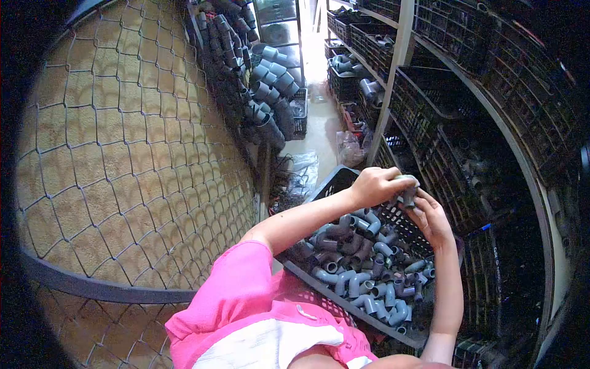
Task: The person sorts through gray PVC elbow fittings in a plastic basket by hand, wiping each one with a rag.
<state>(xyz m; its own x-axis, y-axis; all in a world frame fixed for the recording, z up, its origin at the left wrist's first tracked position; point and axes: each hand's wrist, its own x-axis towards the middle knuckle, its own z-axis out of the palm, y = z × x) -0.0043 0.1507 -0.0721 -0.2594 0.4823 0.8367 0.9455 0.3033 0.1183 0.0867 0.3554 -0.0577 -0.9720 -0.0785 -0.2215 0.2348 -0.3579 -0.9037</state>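
Observation:
Both hands meet above the far right side of a black plastic crate. My left hand has its fingers closed around a grey pipe elbow, gripping it from the upper left. From the lower right, my right hand grips the same fitting with bent fingers. Part of the elbow is hidden behind the fingers. Below the hands, the crate holds a heap of grey pipe elbows, some light and some darker, lying in all directions.
On the left stands a chain-link mesh panel with a dark rail. Shelving with black crates runs along the right. Large grey pipe fittings are stacked at the back left. Plastic bags lie on the aisle floor.

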